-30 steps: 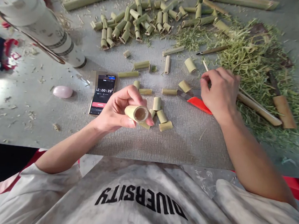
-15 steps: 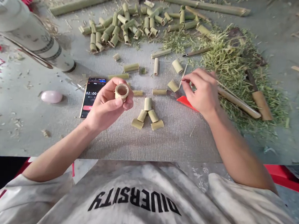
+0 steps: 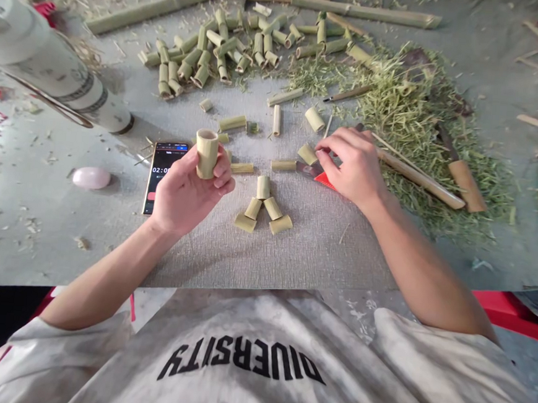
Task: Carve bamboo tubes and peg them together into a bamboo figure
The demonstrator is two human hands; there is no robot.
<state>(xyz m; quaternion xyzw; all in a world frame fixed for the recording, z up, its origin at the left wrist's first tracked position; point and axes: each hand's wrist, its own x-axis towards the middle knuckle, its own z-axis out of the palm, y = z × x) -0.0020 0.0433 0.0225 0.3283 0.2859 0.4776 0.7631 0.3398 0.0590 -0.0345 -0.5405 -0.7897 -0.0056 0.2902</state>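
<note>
My left hand (image 3: 191, 186) grips a short bamboo tube (image 3: 206, 153) and holds it upright above the table, its open end up. My right hand (image 3: 349, 164) rests low with loosely bent fingers, thumb and index tip slightly apart. Its fingertips are beside a short bamboo piece (image 3: 307, 153) and over a red-handled blade (image 3: 324, 180), which it partly covers; I see nothing clearly gripped. Between the hands, several cut bamboo pieces (image 3: 263, 187) lie in an inverted V. More bamboo lengths (image 3: 232, 123) are scattered just behind.
A phone (image 3: 152, 183) with a timer and a pink oval object (image 3: 91, 177) lie at left, near a white cylindrical stand (image 3: 74, 74). A pile of bamboo tubes (image 3: 220, 48) is at the back. Green shavings (image 3: 411, 107) and a wooden-handled tool (image 3: 468, 186) are at right.
The bamboo tube in my left hand has turned from showing its open end to standing upright. My right hand has moved slightly left and down towards the short bamboo piece.
</note>
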